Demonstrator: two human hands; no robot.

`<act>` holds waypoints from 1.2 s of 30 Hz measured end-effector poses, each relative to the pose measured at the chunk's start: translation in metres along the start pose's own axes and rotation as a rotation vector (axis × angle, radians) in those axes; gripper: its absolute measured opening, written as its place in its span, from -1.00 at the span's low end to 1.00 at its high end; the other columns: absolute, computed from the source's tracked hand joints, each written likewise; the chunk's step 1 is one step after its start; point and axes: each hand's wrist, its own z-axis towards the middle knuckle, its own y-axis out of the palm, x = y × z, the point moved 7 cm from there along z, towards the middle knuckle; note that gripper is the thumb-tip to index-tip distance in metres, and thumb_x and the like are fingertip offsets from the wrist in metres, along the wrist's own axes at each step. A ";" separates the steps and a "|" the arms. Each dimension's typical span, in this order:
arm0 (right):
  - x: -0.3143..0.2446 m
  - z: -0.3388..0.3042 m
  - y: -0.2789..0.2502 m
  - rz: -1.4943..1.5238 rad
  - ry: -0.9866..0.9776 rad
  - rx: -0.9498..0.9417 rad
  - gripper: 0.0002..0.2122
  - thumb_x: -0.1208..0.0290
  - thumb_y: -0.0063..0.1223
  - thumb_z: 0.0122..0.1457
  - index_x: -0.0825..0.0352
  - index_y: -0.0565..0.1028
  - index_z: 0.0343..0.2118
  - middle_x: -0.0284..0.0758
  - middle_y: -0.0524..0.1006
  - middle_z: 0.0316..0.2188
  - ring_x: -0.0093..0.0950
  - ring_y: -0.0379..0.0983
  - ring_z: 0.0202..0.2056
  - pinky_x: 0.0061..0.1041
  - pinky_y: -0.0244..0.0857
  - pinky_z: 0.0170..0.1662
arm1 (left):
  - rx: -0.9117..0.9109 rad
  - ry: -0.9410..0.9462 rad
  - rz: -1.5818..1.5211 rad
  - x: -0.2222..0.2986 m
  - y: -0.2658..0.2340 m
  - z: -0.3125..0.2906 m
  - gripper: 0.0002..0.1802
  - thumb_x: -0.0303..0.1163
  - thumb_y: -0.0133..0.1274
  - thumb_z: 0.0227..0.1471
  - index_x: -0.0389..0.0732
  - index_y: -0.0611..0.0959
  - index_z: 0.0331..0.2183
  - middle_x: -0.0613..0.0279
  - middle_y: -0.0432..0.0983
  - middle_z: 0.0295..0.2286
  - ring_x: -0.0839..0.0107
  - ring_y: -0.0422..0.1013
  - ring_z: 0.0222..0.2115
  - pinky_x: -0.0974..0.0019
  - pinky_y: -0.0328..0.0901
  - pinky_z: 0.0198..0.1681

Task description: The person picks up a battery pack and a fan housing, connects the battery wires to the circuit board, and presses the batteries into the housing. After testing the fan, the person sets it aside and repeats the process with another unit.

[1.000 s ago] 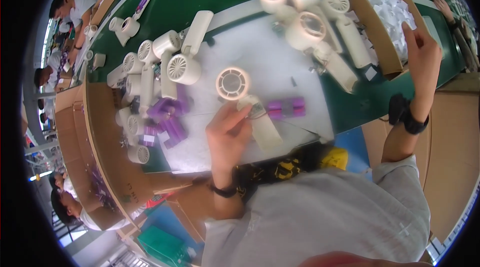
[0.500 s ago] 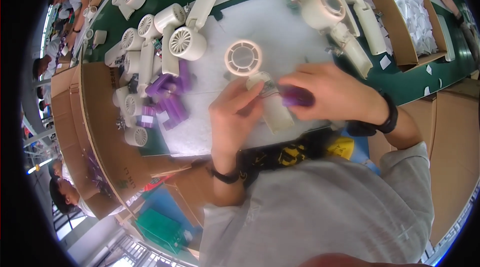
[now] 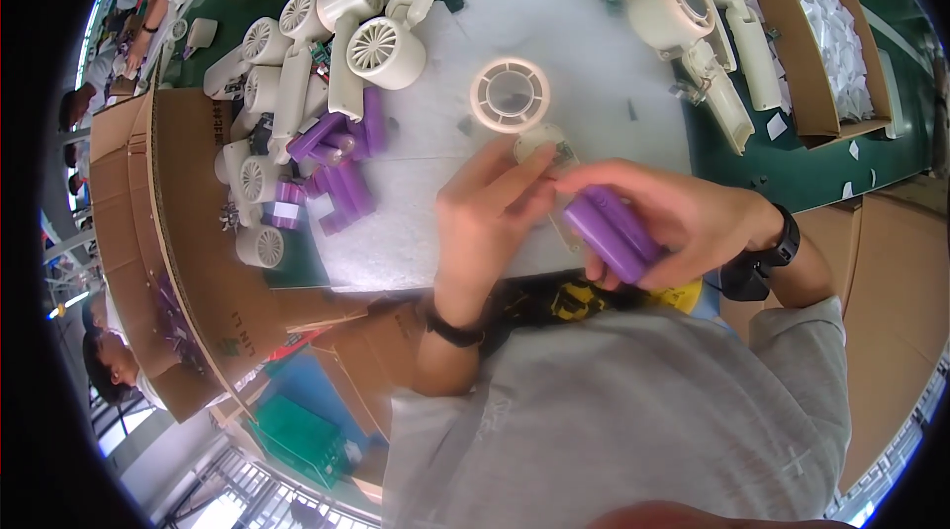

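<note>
A white handheld fan (image 3: 511,95) with a round ribbed head lies on the pale work mat, its handle pointing toward me. My left hand (image 3: 483,222) is over the handle's upper part, thumb and fingertips pressed together; what they pinch is too small to make out. In my right hand (image 3: 708,222) is a purple battery pack (image 3: 616,235) of two cells side by side, tilted above the handle. The fingertips of both hands nearly meet beside a small circuit board (image 3: 562,151) in the handle. My hands cover most of the handle.
More white fans (image 3: 386,52) and loose purple batteries (image 3: 341,192) crowd the mat's left side. Other fan bodies (image 3: 673,14) lie at the far right, next to a cardboard box (image 3: 807,98) of white pieces. A large carton (image 3: 188,232) stands at the left edge; co-workers sit beyond.
My right hand has turned and drawn back toward me, so the battery pack now shows its two cells lengthwise. My left fingertips have moved closer to the right ones.
</note>
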 end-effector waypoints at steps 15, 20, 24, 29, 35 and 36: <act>-0.027 0.008 -0.009 -1.184 -0.188 0.183 -0.30 0.47 0.45 -0.30 0.31 0.42 0.04 -0.19 0.46 -0.09 -0.17 0.37 -0.02 -0.31 0.31 0.04 | -0.056 0.064 -0.013 0.001 -0.001 0.001 -0.60 -0.57 0.27 -0.12 -0.23 0.71 -0.14 -0.05 0.57 -0.19 0.22 0.57 -0.40 0.32 0.44 -0.32; -0.023 0.010 -0.006 -1.278 -0.187 0.213 -0.34 0.49 0.44 -0.30 0.31 0.43 0.00 -0.19 0.46 -0.06 -0.15 0.35 -0.01 -0.28 0.30 0.07 | -0.092 0.056 -0.025 0.006 -0.003 0.003 -0.59 -0.61 0.24 -0.11 -0.24 0.69 -0.12 -0.07 0.56 -0.20 0.20 0.56 -0.38 0.31 0.43 -0.32; -0.020 0.010 -0.004 -1.307 -0.221 0.204 -0.35 0.49 0.45 -0.28 0.34 0.42 -0.01 -0.17 0.45 -0.02 -0.16 0.34 0.01 -0.25 0.30 0.07 | -0.123 0.069 -0.006 0.007 -0.002 0.003 -0.56 -0.64 0.22 -0.12 -0.23 0.68 -0.09 -0.09 0.55 -0.20 0.18 0.55 -0.37 0.29 0.43 -0.32; -0.018 0.005 0.002 -1.379 -0.223 0.202 -0.35 0.48 0.44 -0.27 0.39 0.42 -0.01 -0.13 0.40 0.04 -0.12 0.33 0.03 -0.24 0.31 0.07 | -0.136 0.087 0.001 0.007 -0.002 0.003 -0.52 -0.67 0.21 -0.13 -0.22 0.67 -0.07 -0.10 0.54 -0.18 0.15 0.55 -0.37 0.28 0.43 -0.32; -0.022 -0.001 0.009 -1.396 -0.246 0.238 -0.42 0.55 0.39 -0.25 0.44 0.45 -0.05 -0.06 0.35 0.11 -0.06 0.35 0.02 -0.21 0.35 0.04 | -0.128 0.087 -0.027 0.006 -0.001 0.002 -0.51 -0.68 0.19 -0.12 -0.22 0.66 -0.06 -0.12 0.54 -0.18 0.11 0.54 -0.37 0.28 0.42 -0.32; -0.021 -0.001 0.009 -1.396 -0.245 0.236 -0.42 0.55 0.39 -0.25 0.44 0.45 -0.05 -0.06 0.35 0.11 -0.06 0.35 0.02 -0.21 0.35 0.04 | -0.126 0.092 -0.036 0.006 -0.001 0.003 -0.51 -0.67 0.19 -0.12 -0.21 0.66 -0.06 -0.12 0.54 -0.19 0.11 0.54 -0.37 0.28 0.42 -0.32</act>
